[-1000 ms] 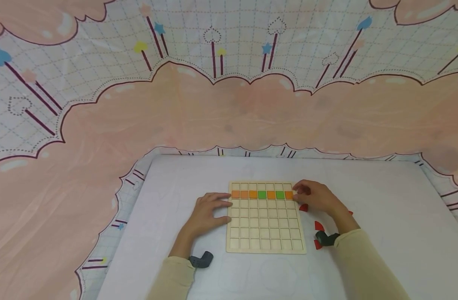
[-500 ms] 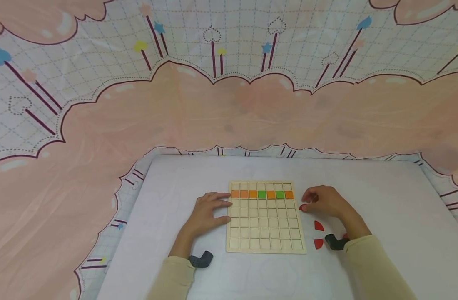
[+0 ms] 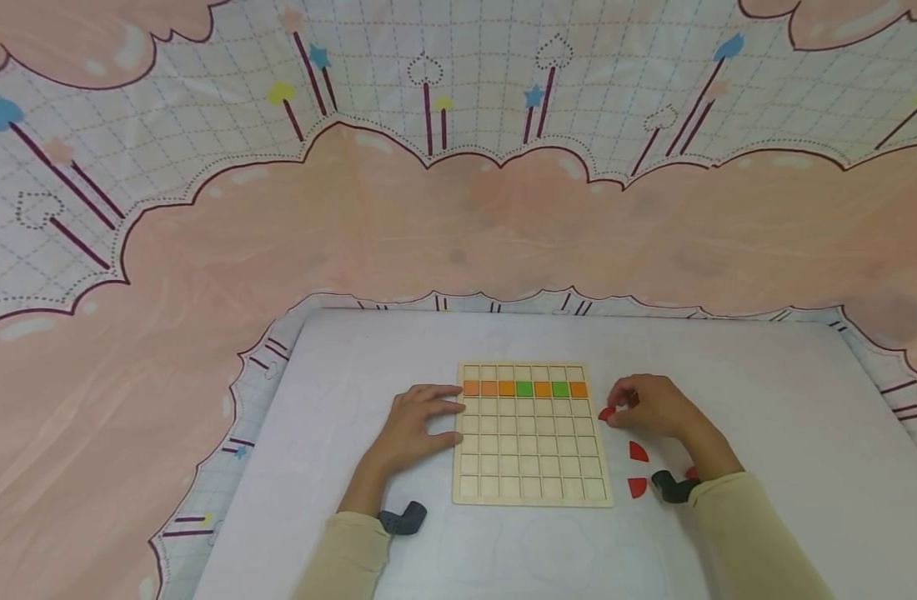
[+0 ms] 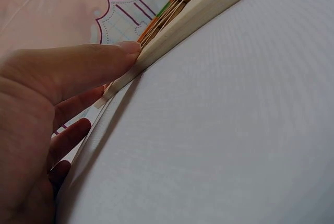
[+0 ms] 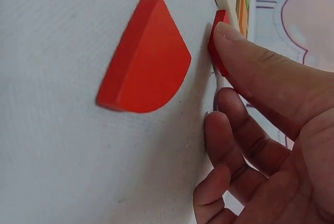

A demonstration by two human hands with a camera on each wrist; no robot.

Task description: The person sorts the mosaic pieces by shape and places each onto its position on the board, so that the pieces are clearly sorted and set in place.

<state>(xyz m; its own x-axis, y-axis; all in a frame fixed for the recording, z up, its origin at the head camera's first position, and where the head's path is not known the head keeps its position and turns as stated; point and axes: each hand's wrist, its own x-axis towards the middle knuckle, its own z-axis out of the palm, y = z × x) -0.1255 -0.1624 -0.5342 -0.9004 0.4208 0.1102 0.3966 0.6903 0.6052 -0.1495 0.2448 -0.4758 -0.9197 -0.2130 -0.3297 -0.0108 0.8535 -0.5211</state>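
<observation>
Touching the board (image 3: 537,456) with left hand (image 3: 412,427) (with fingers parted); pinching a red block (image 3: 604,414) right of it with right hand (image 3: 648,405).

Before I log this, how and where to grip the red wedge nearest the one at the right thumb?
Likely from above, pinching the red wedge across straight side and curved rim: it lies flat, its thick straight side exposed.
</observation>
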